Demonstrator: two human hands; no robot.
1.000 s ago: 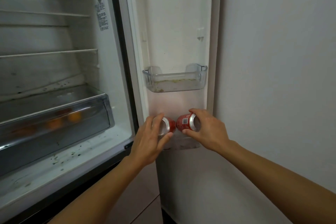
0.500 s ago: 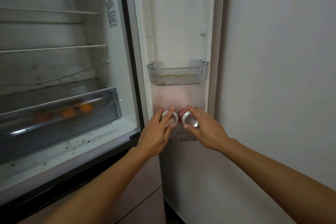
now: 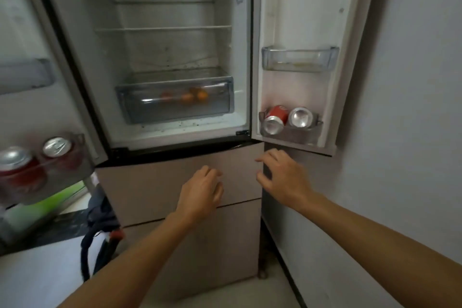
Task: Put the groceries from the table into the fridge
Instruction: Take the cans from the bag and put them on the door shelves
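Fridge (image 3: 172, 62): both upper doors stand open; the drawer fronts below are shut.

Right door, lower bin (image 3: 291, 134): two red cans side by side, touching. The left can (image 3: 275, 120) tilts with its silver top forward; the right can (image 3: 300, 117) shows mostly its top.

Right door, upper bin (image 3: 300, 59): clear plastic, with a yellowish smear on its floor.

Left door, lower bin (image 3: 50, 165): two more red cans (image 3: 20, 167), blurred.

Crisper drawer (image 3: 175, 102): orange fruit (image 3: 197, 95) behind its clear front.

Left hand (image 3: 201, 191): empty, fingers loosely spread, in front of the upper drawer panel, below and well left of the right-door cans.

Right hand (image 3: 282, 177): empty, fingers apart and curled, just under the right door's bottom edge, directly below the cans, not touching them.

Floor, lower left: a dark bag (image 3: 100, 222) beside the fridge.
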